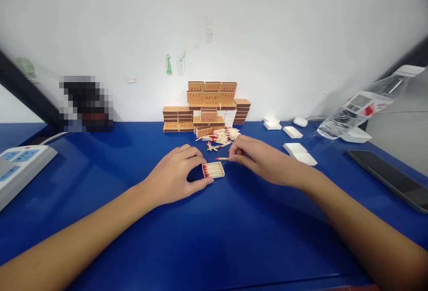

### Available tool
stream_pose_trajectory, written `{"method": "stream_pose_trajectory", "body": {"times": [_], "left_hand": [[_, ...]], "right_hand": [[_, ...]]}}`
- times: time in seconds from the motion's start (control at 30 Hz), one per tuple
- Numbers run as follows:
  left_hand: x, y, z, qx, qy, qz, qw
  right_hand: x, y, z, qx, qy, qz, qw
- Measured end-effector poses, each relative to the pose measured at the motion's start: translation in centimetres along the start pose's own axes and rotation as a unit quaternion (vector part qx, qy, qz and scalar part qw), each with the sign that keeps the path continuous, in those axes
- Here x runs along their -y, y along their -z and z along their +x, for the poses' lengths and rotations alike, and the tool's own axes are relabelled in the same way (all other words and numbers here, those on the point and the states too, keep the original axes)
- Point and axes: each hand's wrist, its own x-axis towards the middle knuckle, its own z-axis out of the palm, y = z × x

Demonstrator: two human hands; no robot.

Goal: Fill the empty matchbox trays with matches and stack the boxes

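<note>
A small white matchbox tray lies on the blue table, partly filled with red-tipped matches. My left hand curls around the tray's left side, thumb and fingers touching its edges. My right hand pinches a single match by its end, holding it level just above the tray's far right corner. A loose pile of matches lies just beyond both hands.
Stacks of orange matchboxes stand against the white wall. Several empty white trays lie at the right, with a plastic water bottle and a dark phone. A white power strip sits at the left edge.
</note>
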Motion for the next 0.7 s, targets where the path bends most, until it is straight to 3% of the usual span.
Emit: {"method": "stream_pose_trajectory", "body": {"times": [0.17, 0.43, 0.7], "left_hand": [[0.1, 0.0, 0.0, 0.004, -0.001, -0.002, 1.000], [0.0, 0.0, 0.0, 0.001, -0.008, -0.001, 1.000], [0.0, 0.0, 0.1, 0.003, -0.011, 0.005, 1.000]], "right_hand": [[1.8, -1.3, 0.0, 0.014, 0.025, -0.010, 1.000], [1.4, -2.7, 0.1, 0.004, 0.047, -0.050, 0.998], [1.9, -2.8, 0.2, -0.004, 0.046, -0.042, 0.998]]}}
